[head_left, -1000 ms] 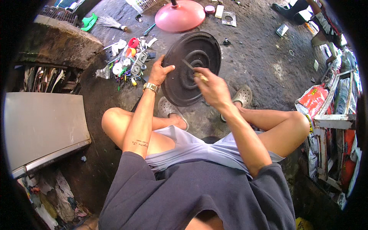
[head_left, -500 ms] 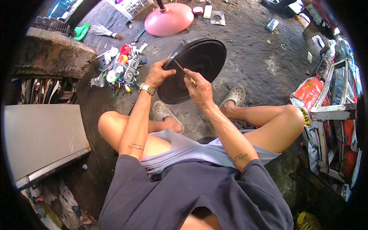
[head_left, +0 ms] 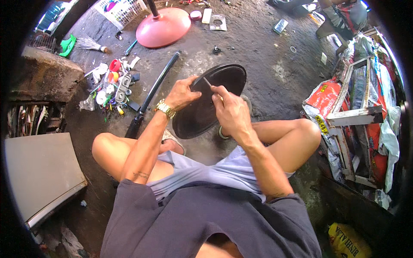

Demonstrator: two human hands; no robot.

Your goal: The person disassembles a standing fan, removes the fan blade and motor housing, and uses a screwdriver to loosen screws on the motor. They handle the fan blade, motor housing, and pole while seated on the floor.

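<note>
A black round disc (head_left: 195, 118), like the underside of a stand base, is tilted up between my knees. Closed on its upper left rim is my left hand (head_left: 183, 95), with a gold watch on the wrist. My right hand (head_left: 231, 109) is closed round a thin tool whose narrow metal shaft (head_left: 207, 81) points toward the rim, close to the left fingers. The tool's handle is mostly hidden in the palm. Left of the disc, a black pole (head_left: 160, 82) lies on the ground.
Small loose parts (head_left: 114, 90) lie in a heap to the left, below a hand broom (head_left: 91, 44). A pink round base (head_left: 163, 28) with a pole and a white basket (head_left: 121, 13) stand ahead. At right, sacks lean by a metal frame (head_left: 355, 117); a grey panel (head_left: 45, 172) is at left.
The view has shifted, so the surroundings appear further left. The disc is lower in the picture and the black pole shows more fully. Both hands keep their holds.
</note>
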